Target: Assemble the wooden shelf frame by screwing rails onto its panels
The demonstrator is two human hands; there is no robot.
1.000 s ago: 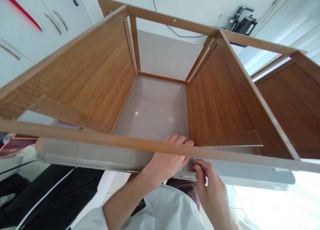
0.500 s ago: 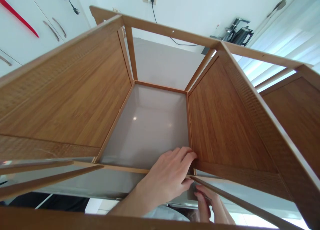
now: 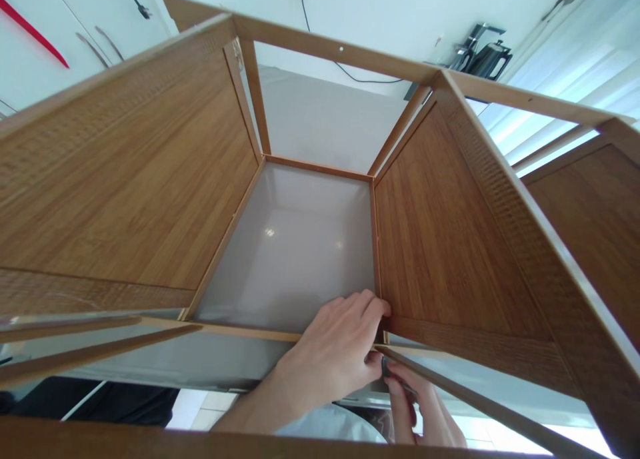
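A brown wooden shelf frame (image 3: 500, 349) with solid panels surrounds both hands. My left hand (image 3: 337, 342) reaches in from below and closes round its lower right inner corner, fingers against the right panel (image 3: 450, 246) and thumb beneath. Just outside that corner, my right hand (image 3: 423, 406) pinches a small dark metal piece (image 3: 385, 367) against or very near the joint. What kind of piece it is cannot be made out. A slanted wooden bar (image 3: 465, 396) passes in front of the right fingers. The left palm and part of the corner joint are hidden.
A left wooden panel (image 3: 130, 179) rises opposite. Below the frame opening lies a glossy grey surface (image 3: 295, 246). Behind stand a black kettle (image 3: 489, 59), a cord (image 3: 370, 80) and white cabinets (image 3: 45, 39). A wooden rail (image 3: 150, 436) crosses the near edge.
The view has shifted slightly. My right hand has moved a little left and up, closer to the corner. My left hand keeps its grip there.
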